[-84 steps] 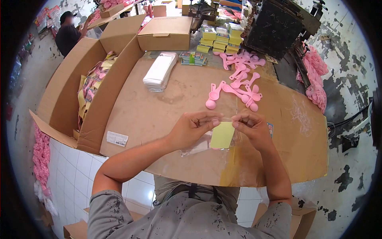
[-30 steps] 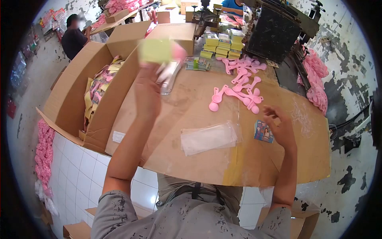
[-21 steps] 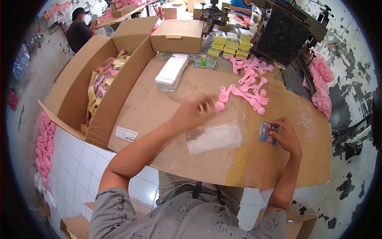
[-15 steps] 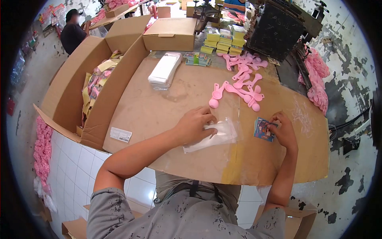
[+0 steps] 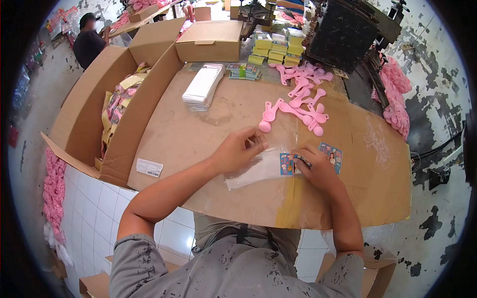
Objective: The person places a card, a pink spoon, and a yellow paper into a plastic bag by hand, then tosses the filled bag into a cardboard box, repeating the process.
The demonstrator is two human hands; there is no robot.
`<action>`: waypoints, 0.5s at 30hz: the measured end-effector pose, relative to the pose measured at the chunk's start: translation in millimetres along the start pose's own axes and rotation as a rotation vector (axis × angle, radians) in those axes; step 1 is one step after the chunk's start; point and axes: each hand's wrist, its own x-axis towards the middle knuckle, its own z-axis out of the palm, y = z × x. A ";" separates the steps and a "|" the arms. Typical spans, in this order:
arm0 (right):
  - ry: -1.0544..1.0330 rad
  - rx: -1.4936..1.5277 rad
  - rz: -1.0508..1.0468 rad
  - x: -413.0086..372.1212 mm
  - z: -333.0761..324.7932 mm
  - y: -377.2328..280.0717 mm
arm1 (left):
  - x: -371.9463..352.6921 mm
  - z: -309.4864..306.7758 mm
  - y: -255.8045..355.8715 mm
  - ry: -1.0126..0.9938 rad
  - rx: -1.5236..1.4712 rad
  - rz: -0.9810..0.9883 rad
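A clear plastic bag with a white layer inside (image 5: 253, 174) lies on the cardboard-covered table in front of me. My left hand (image 5: 242, 149) is closed over its upper edge, thumb and fingertips pinched at the film. In my right hand (image 5: 318, 171) is a colourful printed card (image 5: 286, 164), gripped at its right side and held over the right end of the bag. Another printed card (image 5: 334, 155) lies on the table, partly covered by that hand. Beyond my hands is a loose heap of pink plastic spoons (image 5: 303, 102).
A stack of white packets (image 5: 203, 87) and a bundle of cards (image 5: 243, 72) lie farther back. At left stands an open carton (image 5: 141, 104) of packed goods. Card stacks (image 5: 278, 47) and a black machine (image 5: 343, 35) stand behind. A person (image 5: 88, 44) is at far left.
My right hand has moved left from the cards, carrying one card to the bag's right end. My left hand has lifted slightly off the bag's middle and now pinches at its upper edge.
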 end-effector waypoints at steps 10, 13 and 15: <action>0.294 0.536 0.188 8.1 -6.8 -3.7 | -3.3 -3.2 20.8 -0.150 -0.614 -0.158; 0.355 0.649 0.163 10.2 -8.9 -12.1 | -4.1 -0.4 19.3 -0.126 -0.535 -0.100; 0.356 0.629 0.146 9.9 -10.3 -14.4 | -4.9 0.7 20.4 -0.121 -0.562 -0.097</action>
